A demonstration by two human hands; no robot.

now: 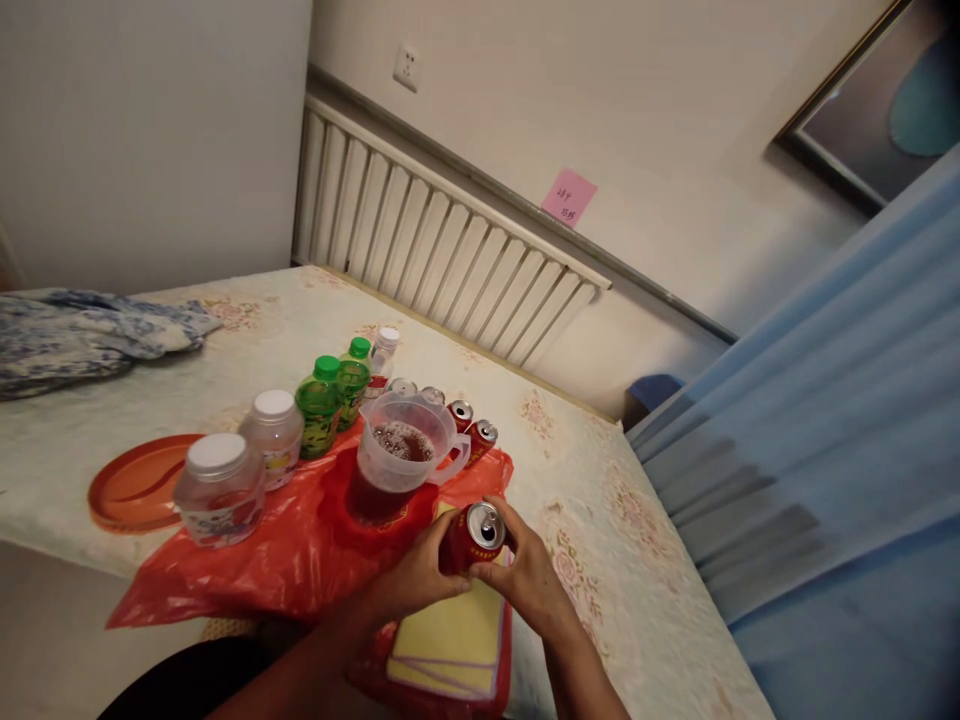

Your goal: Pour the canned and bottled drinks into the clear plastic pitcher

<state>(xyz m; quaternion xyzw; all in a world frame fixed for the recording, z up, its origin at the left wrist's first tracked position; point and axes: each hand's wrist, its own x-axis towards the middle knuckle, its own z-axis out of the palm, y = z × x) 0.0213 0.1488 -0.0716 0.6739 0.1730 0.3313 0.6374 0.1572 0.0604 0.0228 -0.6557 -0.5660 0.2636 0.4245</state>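
Observation:
A red can with its top opened is held between my two hands, above a folded yellow cloth. My left hand grips the can's left side, and my right hand wraps its right side. Just beyond them, a clear plastic jug holds dark reddish liquid with foam on top. It stands on a red plastic bag. Behind the jug's handle are two more red cans, both near its right side.
Left of the jug stand two white-lidded jars, two green bottles and a white-capped bottle. An orange lid lies at the left. Bunched patterned fabric is farther left. A blue curtain hangs at the right.

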